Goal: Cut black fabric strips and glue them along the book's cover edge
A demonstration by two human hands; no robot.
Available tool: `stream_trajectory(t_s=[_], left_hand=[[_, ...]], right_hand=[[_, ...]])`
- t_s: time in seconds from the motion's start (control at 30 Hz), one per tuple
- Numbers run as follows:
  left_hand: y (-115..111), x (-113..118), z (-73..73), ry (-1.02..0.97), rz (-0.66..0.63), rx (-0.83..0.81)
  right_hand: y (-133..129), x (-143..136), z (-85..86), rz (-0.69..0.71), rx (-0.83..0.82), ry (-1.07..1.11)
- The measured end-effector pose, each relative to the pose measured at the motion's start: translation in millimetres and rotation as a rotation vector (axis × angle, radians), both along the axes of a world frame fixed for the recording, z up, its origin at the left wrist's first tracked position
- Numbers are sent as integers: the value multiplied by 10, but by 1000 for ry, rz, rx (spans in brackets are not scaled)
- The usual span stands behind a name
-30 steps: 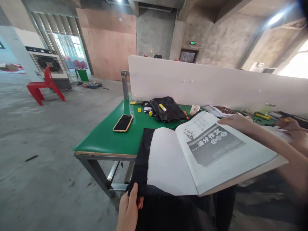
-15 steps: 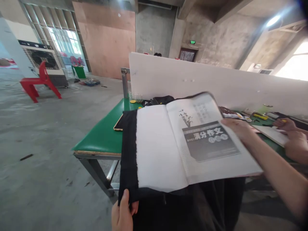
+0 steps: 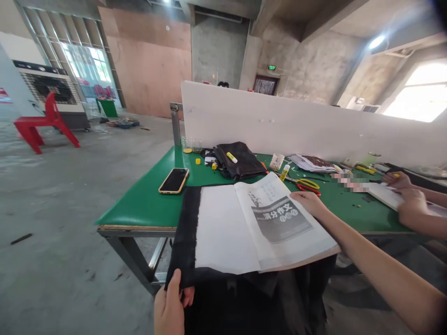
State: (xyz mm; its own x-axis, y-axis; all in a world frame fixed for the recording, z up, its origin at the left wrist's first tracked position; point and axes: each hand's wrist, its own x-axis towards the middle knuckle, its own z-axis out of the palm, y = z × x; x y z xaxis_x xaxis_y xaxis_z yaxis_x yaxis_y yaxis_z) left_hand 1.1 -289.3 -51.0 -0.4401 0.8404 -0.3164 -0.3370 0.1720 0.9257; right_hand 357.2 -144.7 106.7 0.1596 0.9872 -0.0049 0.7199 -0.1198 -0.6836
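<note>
An open book (image 3: 279, 228) with a white left page and a printed title page on the right lies before me at the table's near edge. Black fabric (image 3: 184, 232) runs under it and shows along its left side. My left hand (image 3: 171, 302) pinches the fabric's lower left corner, thumb on top. Along the book's right edge, my right hand (image 3: 309, 204) grips the pages, its thumb near the upper corner; the fingers beneath are hidden. Just beyond the book are a glue stick (image 3: 285, 172) and scissors (image 3: 307, 184) with yellow and red handles.
On the green table (image 3: 139, 209) lie a phone (image 3: 173, 180), a folded black bag (image 3: 239, 158) with another glue stick (image 3: 231, 157) on it, and paper scraps. A white partition (image 3: 279, 121) stands behind. Another person's hands (image 3: 410, 200) work at right. A red chair (image 3: 49, 123) stands left.
The book has come down and tilted flatter, with both hands still on it and the fabric. More of the tabletop now shows behind it. The view has shifted slightly.
</note>
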Motion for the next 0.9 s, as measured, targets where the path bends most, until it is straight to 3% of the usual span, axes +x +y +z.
stream_trajectory(t_s=[0.07, 0.2, 0.3, 0.4, 0.6, 0.9], left_hand=[[1, -14, 13, 43, -16, -45], [-11, 27, 115, 198, -198, -40], [-11, 65, 163, 263, -295, -20], [-11, 80, 149, 246, -258, -12], [-17, 66, 60, 179, -259, 15], [24, 72, 37, 121, -214, 116]], right_hand=[[96, 11, 78, -82, 2, 40], [249, -71, 540, -33, 24, 33], [308, -362, 871, 81, 73, -104], [317, -799, 1044, 165, 76, -211], [329, -1587, 1045, 355, 72, -231], [486, -2441, 721, 725, 78, -430]])
